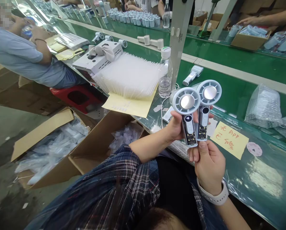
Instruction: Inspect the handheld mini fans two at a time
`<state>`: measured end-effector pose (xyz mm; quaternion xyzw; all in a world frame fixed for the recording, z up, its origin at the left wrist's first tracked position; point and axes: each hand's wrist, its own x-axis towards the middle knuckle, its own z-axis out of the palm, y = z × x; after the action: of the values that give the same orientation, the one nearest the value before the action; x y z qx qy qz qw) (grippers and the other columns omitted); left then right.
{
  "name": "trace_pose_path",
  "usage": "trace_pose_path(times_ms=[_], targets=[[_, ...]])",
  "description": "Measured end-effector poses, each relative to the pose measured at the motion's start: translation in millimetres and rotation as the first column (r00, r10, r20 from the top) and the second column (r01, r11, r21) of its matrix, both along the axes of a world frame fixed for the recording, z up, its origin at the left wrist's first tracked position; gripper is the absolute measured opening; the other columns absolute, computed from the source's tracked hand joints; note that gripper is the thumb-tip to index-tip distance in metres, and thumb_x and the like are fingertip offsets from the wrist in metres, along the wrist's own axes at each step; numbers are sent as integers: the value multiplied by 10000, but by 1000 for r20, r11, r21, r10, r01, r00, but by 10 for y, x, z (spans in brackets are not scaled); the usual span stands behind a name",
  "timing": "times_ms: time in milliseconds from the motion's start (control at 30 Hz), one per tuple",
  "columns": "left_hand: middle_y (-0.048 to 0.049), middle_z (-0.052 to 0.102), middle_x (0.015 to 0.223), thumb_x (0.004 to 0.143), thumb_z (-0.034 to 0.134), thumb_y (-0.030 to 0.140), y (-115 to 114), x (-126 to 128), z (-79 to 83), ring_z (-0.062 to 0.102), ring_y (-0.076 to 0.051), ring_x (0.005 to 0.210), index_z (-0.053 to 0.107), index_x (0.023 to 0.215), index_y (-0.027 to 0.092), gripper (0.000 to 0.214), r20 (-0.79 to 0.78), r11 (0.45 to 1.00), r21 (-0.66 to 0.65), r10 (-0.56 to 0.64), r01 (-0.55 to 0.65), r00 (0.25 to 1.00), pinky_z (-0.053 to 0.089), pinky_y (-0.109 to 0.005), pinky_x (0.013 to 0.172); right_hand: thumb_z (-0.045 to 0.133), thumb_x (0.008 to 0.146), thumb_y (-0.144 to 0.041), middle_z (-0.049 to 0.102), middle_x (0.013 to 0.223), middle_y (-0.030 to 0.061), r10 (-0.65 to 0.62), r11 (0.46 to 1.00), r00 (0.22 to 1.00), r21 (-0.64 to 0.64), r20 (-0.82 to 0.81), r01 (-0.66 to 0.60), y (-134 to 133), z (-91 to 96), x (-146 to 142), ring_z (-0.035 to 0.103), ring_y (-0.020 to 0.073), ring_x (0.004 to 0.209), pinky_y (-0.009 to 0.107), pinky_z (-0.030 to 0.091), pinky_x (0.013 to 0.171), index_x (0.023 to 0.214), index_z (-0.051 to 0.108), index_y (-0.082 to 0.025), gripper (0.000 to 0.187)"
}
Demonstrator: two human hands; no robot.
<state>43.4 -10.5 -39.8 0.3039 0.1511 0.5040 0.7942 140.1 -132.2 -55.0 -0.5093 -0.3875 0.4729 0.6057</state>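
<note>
Two pale blue handheld fans are held side by side above the table edge, round heads up. The left fan [190, 126] has a lit mark on its small round display; the right fan [203, 119] has a dark display. Circuit boards show through both handle fronts. My left hand [176, 127] wraps around the two handles from the left, fingertips showing past the right fan. With a pale watch band at the wrist, my right hand [210, 164] is closed at the handles' lower ends, thumb against the right fan's base. Its exact grip is partly hidden.
Behind the fans are another handheld fan [193, 75] and a water bottle [165, 73]. A yellow note [229, 139] and bubble-wrapped items [264, 107] lie rightward. Left are white spiky sheets [131, 76], open cartons [95, 150] and a seated person [25, 54].
</note>
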Motion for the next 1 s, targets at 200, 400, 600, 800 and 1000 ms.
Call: trace_pose_path(times_ms=[200, 400, 600, 800, 1000], targets=[[-135, 749, 1242, 380, 657, 1136, 50, 16, -5, 730, -361, 1190, 560, 721, 196, 1004, -31, 994, 88, 67, -64, 997, 637, -461, 928, 596, 1069, -596, 708, 922, 76, 9, 998, 892, 49, 451, -35, 7, 21, 250, 689, 253, 913, 402, 548, 851, 764, 631, -230, 477], [-122, 761, 1033, 565, 929, 821, 8, -134, -91, 728, -377, 1194, 729, 962, 194, 769, -285, 952, 221, -146, 213, 947, 583, -521, 1058, 759, 965, -593, 594, 1552, 132, -152, 984, 882, 147, 447, 95, 89, -17, 609, 489, 355, 1526, 571, 409, 1248, 1288, 711, -278, 453], [-76, 725, 1007, 737, 830, 835, -27, -122, -167, 732, -284, 1114, 691, 1136, 207, 757, -331, 953, 196, -158, 231, 930, 569, -478, 1088, 1014, 723, -445, 751, 951, 30, -112, 994, 993, 15, 42, 112, -25, 40, 785, 697, 212, 774, 366, 600, 694, 1033, 738, -264, 454], [29, 647, 968, 720, 952, 466, -179, 60, -140, 676, -151, 755, 451, 1211, 264, 731, -226, 941, 107, -290, 320, 930, 583, -340, 719, 969, 726, -472, 717, 991, 40, -150, 989, 975, -14, -161, 150, -119, 111, 790, 668, 209, 796, 350, 599, 648, 1062, 747, -280, 446], [20, 644, 980, 787, 907, 502, -219, 74, -150, 690, -151, 738, 431, 1133, 254, 638, -309, 896, 228, -305, 382, 901, 575, -354, 726, 953, 779, -440, 736, 1009, 59, -113, 993, 988, 14, -106, 115, -212, 33, 827, 676, 206, 797, 347, 610, 675, 1054, 762, -261, 380]])
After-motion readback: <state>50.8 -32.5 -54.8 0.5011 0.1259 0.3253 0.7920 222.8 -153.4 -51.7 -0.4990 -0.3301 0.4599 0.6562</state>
